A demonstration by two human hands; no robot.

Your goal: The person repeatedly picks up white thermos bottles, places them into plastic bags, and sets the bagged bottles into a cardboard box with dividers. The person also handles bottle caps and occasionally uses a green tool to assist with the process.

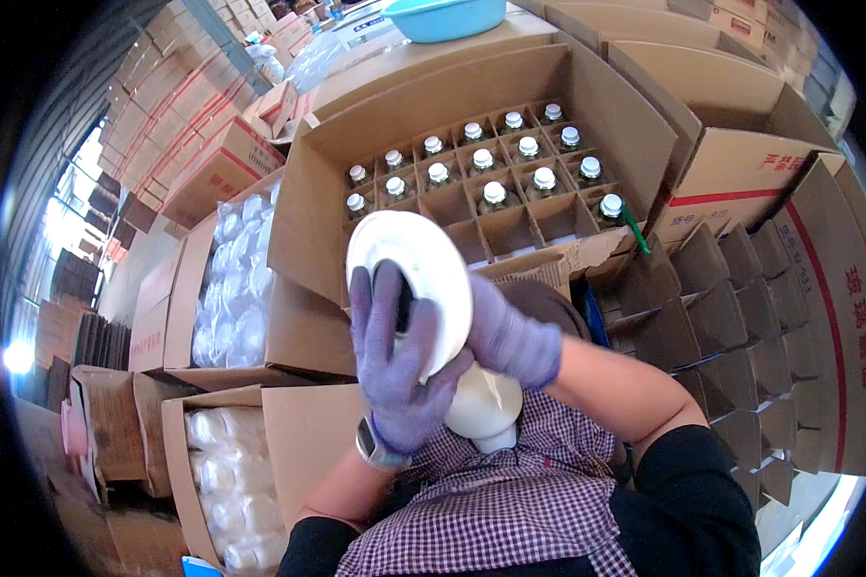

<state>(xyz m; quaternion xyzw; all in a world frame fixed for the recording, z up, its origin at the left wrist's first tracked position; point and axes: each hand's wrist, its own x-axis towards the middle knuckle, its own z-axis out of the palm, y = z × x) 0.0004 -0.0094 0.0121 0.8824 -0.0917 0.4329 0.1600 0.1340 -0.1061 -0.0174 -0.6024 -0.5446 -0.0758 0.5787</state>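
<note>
In front of my chest is a white, round, flared piece (431,252) with a shiny rim, tilted up. My left hand (394,365), in a purple glove, lies over its face with the fingers bent across a dark patch at the middle. Also gloved, my right hand (515,337) grips from behind the rim; its fingertips are hidden. Just below the hands shows a cream, rounded bulb shape (486,404) with a narrow white neck. Whether it joins the white piece, I cannot tell.
Ahead, an open carton (433,82) holds several white-capped glass bottles (494,195) in cardboard dividers. A green strip (635,231) hangs by its right corner. Divider grids (712,317) stand right. Left are cartons of plastic-wrapped clear pieces (233,327). A blue basin (447,17) sits behind.
</note>
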